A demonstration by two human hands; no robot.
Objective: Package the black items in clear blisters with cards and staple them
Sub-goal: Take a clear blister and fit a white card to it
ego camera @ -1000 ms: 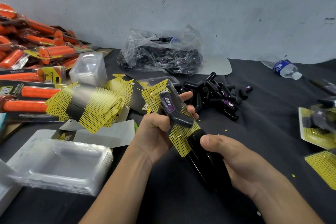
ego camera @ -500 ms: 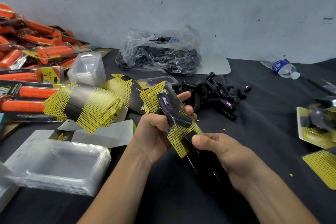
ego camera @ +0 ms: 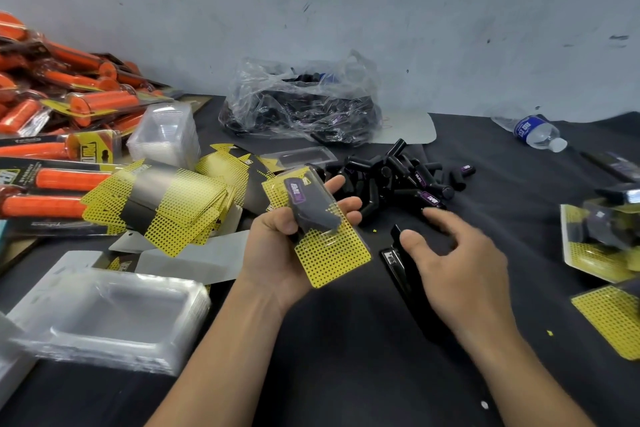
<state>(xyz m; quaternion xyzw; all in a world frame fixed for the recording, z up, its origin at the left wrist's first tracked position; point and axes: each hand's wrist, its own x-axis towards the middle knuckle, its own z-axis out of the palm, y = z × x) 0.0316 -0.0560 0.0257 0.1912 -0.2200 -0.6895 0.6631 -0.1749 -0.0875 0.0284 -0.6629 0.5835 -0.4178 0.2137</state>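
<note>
Carded blister pack [ego camera: 322, 230] held above tabletop [ego camera: 346, 357]
Fingers of the left hand [ego camera: 277, 253] grasped the pack, black item [ego camera: 310, 210] inside against its yellow card [ego camera: 334, 262]. Fingers of the right hand [ego camera: 453, 263] were loose and spread over the stapler [ego camera: 398, 269] on the tabletop, grasping nothing

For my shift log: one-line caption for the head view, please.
Left hand grips a filled blister pack while the open right hand hovers over the stapler.
</note>
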